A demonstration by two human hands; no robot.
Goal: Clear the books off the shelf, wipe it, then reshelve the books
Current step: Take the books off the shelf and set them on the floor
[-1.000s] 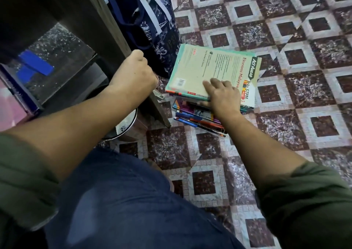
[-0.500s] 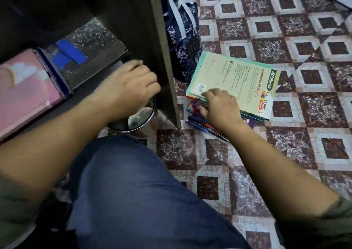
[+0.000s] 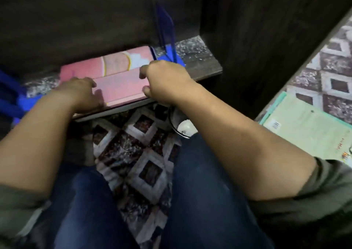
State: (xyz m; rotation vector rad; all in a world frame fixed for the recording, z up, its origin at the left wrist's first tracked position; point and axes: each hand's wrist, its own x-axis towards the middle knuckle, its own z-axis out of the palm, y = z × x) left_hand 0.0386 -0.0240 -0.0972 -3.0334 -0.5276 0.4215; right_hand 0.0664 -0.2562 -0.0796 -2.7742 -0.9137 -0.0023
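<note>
Pink books (image 3: 122, 88) are lying flat on the dark shelf (image 3: 200, 67), one overlapping the other, the nearer one jutting out past the front edge with its pale page edges showing. Off to the right, a pale green book (image 3: 308, 132) is lying flat outside the shelf, back cover up, barcode showing.

Both forearms are bare and reach forward side by side, angling slightly inward toward each other, elbows bent and low. The left hand (image 3: 77, 93) lies palm down with the knuckles up, its fingers stretched forward and resting on the left end of a book (image 3: 122, 85). The right hand (image 3: 164, 82) is arched at the wrist, its back facing up, with the fingers curled down over the book's right end and the thumb set against its near edge, pinching it
</note>
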